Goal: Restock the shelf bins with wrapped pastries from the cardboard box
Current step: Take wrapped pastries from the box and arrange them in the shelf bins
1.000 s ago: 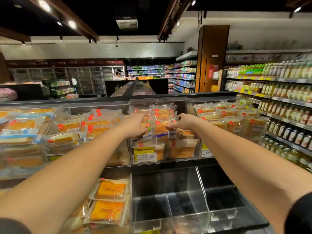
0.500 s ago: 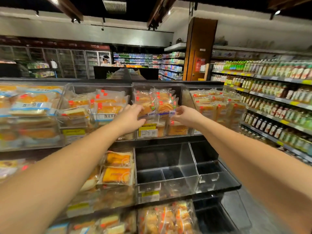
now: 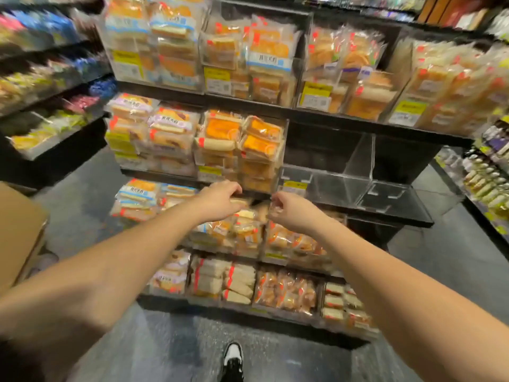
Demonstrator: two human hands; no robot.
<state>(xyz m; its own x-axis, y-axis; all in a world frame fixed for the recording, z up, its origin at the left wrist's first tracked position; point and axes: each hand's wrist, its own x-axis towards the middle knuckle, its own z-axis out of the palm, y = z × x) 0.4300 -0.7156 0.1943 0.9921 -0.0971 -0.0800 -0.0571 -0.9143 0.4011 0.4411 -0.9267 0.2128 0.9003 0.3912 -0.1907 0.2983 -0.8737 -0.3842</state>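
The wrapped pastries [image 3: 242, 230] in the third-tier shelf bins [image 3: 264, 255] at 12 o'clock appear light, soft and crushable in slippery film, best pinched at a wrapper edge; left hand [image 3: 220, 201] grip loosely curled over them, right hand [image 3: 286, 209] curled, apparently empty.

A shop: price-tagged pastry bins [image 3: 249, 150] (4 shelf tiers).

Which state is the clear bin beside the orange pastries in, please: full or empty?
Empty: through the clear bin only its bare walls and the dark shelf show, no pastries.
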